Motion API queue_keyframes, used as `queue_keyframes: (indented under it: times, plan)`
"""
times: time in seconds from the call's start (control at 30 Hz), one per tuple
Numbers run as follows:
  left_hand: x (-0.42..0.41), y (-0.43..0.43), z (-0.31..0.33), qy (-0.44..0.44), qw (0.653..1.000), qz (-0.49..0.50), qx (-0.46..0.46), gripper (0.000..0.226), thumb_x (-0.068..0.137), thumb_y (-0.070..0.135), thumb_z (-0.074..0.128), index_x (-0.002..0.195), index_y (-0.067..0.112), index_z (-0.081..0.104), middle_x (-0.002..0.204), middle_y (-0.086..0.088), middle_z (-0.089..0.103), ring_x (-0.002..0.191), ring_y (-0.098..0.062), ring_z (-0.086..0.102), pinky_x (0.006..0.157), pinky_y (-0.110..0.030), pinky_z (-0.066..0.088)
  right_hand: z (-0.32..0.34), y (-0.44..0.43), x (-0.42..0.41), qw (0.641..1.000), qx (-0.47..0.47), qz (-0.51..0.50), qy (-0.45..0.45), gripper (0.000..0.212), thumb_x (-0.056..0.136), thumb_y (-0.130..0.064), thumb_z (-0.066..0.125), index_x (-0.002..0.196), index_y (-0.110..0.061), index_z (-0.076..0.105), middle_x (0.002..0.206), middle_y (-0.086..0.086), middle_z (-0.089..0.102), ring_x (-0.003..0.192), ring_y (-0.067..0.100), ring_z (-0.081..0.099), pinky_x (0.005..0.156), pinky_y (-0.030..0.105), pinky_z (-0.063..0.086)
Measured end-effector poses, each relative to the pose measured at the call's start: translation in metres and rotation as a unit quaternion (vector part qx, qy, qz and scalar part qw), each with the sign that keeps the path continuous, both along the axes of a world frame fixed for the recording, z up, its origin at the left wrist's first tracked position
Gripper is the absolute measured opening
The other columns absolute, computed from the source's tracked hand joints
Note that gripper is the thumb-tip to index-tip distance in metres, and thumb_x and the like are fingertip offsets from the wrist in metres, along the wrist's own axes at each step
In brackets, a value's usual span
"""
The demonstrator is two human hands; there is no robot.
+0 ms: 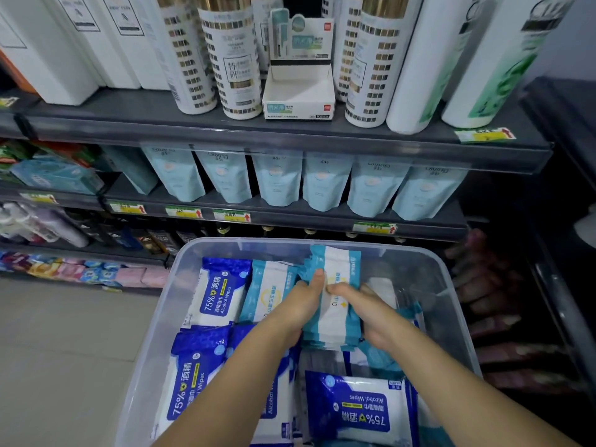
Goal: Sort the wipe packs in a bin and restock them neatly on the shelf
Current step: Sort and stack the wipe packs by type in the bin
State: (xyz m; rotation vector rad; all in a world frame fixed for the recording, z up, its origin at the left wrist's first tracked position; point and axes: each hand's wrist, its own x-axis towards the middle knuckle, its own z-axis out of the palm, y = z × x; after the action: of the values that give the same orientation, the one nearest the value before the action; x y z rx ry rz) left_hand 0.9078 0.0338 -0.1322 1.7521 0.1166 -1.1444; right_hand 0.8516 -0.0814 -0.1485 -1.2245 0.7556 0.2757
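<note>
Two grips: our left hand [301, 306] & right hand [366, 306] curl round the teal wipe-pack stack [342, 269] mid-frame, prob. squaring it inside the bin [151, 343].

— What kind of place are we looking at?
— A shop aisle. Yellow-and-green paper price tags [183, 212] are running along the edges of the dark grey metal shelves [290, 137]. Identical pale blue plastic pouches [325, 185] are standing in a row, facing out. Tall white cylindrical bottles [237, 66] are crowding round a small white cardboard display carton [298, 101].
</note>
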Motion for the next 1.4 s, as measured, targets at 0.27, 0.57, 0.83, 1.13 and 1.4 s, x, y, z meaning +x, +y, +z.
queue_keyframes:
  times: [0.27,0.57,0.83,1.13,1.4]
  plan:
    - [0.022,0.036,0.015,-0.342,0.916,-0.117,0.172,0.028,0.097,0.026,0.050,0.089,0.006,0.067,0.076,-0.002,0.060,0.065,-0.011,0.051,0.052,-0.019,0.035,0.000,-0.002,0.014,0.994,-0.038,0.092,0.040,0.035,0.088,-0.022,0.062,0.122,-0.018,0.054,0.110,0.003,0.067,0.093,0.016,0.064,0.070,0.027,0.051]
    - [0.005,0.024,-0.001,-0.312,0.929,-0.131,0.148,0.023,0.098,0.025,0.048,0.107,0.007,0.059,0.094,-0.006,0.063,0.079,-0.019,0.054,0.066,-0.028,0.040,0.005,-0.004,0.028,0.994,-0.046,0.073,0.073,0.049,0.073,-0.026,0.073,0.117,-0.009,0.058,0.113,0.014,0.065,0.102,0.029,0.064,0.089,0.042,0.051]
    - [-0.001,0.031,-0.003,-0.328,0.933,-0.103,0.105,0.035,0.094,0.030,0.056,0.124,0.012,0.057,0.112,-0.001,0.065,0.093,-0.013,0.060,0.074,-0.020,0.046,0.011,-0.011,0.002,0.987,-0.159,0.021,0.027,0.089,0.066,-0.046,0.078,0.141,-0.017,0.038,0.138,0.003,0.051,0.116,0.019,0.056,0.093,0.034,0.048]
    - [-0.006,0.031,0.001,-0.368,0.920,-0.081,0.111,0.040,0.094,0.031,0.057,0.128,0.010,0.056,0.121,-0.005,0.062,0.101,-0.016,0.059,0.081,-0.020,0.044,0.023,0.001,-0.012,0.962,-0.272,0.014,-0.012,0.025,0.087,-0.018,0.064,0.112,-0.017,0.064,0.111,0.001,0.067,0.094,0.014,0.064,0.082,0.035,0.054]
    - [-0.005,0.040,0.008,-0.377,0.917,-0.060,0.118,0.044,0.094,0.032,0.056,0.132,0.011,0.052,0.124,-0.003,0.061,0.108,-0.016,0.058,0.086,-0.022,0.043,0.039,-0.026,-0.029,0.939,-0.339,0.054,-0.006,0.049,0.087,-0.019,0.064,0.133,-0.012,0.050,0.129,0.002,0.056,0.113,0.015,0.053,0.099,0.031,0.042]
